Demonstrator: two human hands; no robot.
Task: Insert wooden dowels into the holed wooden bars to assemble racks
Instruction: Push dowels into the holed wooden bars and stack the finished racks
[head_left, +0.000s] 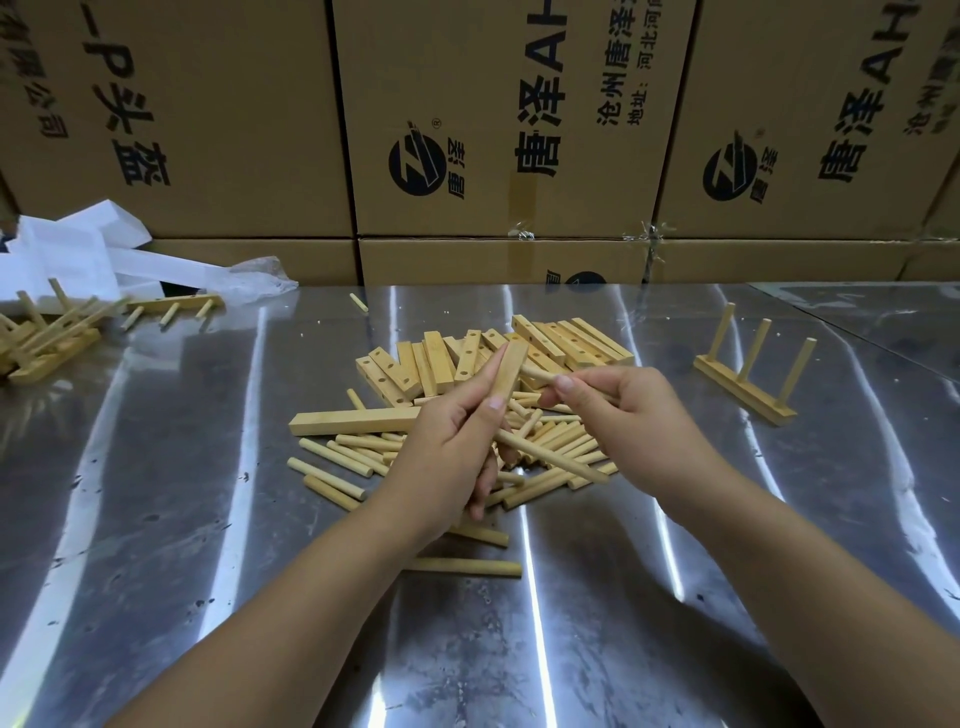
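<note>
Head view. The person's two bare forearms reach in from the lower edge over a polished metal table (182, 519).

The left hand (452, 447) has its fingers curled round the lower part of a wooden bar (508, 369) and grips it, with the bar standing nearly upright and leaning a little to the right above the pile. The thumb lies along the bar's near face. A second dowel (550, 458) juts down and to the right from under this hand. The hand hides its upper end, so it cannot be told whether it sits in a hole of the bar.

The right hand (628, 415) pinches a dowel (537, 375) between thumb and fingers. The dowel's free tip is at the right side of the held bar, near its top. The holes of that bar are not visible.

Beneath and between the hands lies a spread of loose dowels (343, 460), partly covered by both hands. One long plain bar (353, 421) lies across them on the left, its right end behind the left hand. Just beyond is a heap of holed bars (576, 340).

A finished rack (748, 387) with three upright dowels stands well apart at the right. At the far left lies a pile of assembled racks (52, 338), with another rack (176, 304) on its side next to it and white bags (78, 249) behind. A stray short dowel (358, 302) lies near the far edge. Printed cardboard boxes (519, 130) are stacked as a wall behind the table
</note>
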